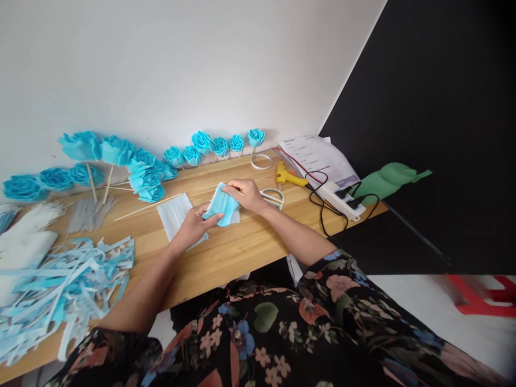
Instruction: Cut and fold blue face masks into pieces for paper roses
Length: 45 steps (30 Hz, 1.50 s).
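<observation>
Both my hands hold one folded piece of blue mask fabric (223,206) just above the wooden table (242,252). My left hand (196,223) grips its lower left corner, thumb on top. My right hand (244,193) pinches its upper right edge with the fingers curled. Under the fabric lies a white sheet (175,214) of mask material. White-handled scissors (272,196) rest right beside my right hand.
Blue fabric roses on sticks (116,161) line the wall. Cut blue and white strips (68,279) pile at the left. A yellow glue gun (288,176), a tape ring (262,160), a power strip (342,199) with black cables and papers (316,153) sit at the right.
</observation>
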### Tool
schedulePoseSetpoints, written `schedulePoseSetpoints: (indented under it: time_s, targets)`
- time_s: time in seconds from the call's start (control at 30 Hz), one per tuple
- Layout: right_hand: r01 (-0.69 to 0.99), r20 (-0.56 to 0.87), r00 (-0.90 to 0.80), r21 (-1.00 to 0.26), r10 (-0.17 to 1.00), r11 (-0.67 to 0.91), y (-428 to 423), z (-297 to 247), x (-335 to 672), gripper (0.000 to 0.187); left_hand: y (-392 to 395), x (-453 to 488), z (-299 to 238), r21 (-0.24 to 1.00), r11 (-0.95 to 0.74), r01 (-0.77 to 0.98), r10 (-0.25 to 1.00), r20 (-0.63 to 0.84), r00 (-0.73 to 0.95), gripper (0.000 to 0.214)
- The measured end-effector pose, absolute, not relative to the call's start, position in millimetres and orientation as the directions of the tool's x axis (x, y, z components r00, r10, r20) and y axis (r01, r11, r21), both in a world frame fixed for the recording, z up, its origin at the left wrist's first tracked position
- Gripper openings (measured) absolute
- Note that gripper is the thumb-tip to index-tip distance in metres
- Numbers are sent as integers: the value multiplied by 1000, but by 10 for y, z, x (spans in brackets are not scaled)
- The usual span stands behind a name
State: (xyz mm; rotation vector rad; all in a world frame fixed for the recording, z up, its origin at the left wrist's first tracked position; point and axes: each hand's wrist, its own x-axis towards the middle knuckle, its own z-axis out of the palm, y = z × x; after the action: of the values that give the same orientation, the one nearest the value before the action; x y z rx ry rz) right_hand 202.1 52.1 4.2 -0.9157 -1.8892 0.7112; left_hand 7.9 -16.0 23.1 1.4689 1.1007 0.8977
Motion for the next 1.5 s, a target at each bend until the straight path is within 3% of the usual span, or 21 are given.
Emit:
schedulePoseSetpoints:
  time_s: [0.27,0.43,0.73,0.9,1.03,1.3,1.5]
  targets:
    - [323,504,-232,-767,832,554,587,63,2087,51,-104,74,158,991,1,133,982,-26,187,42]
    - [332,561,-119,-755,819,565,631,122,2164,50,-54,15,38,995,-13,96,992,1,125,32]
    - [361,563,-121,-743,818,564,577,143,2127,50,37,-31,-24,955,168,-243,986,-160,55,35]
    - [359,570,-136,-733,810,577,570,142,2115,52,30,-1,10,935,133,-329,990,-111,85,41]
    - [368,549,-147,-742,823,561,558,146,2109,55,-1,-1,7,960,76,-270,991,-43,125,52]
    - [348,563,-166,-734,809,582,572,159,2137,52,-83,7,69,992,-65,109,982,44,182,44]
    - [343,536,-205,-744,819,573,602,165,2167,48,-110,-2,116,973,-175,147,943,123,309,39]
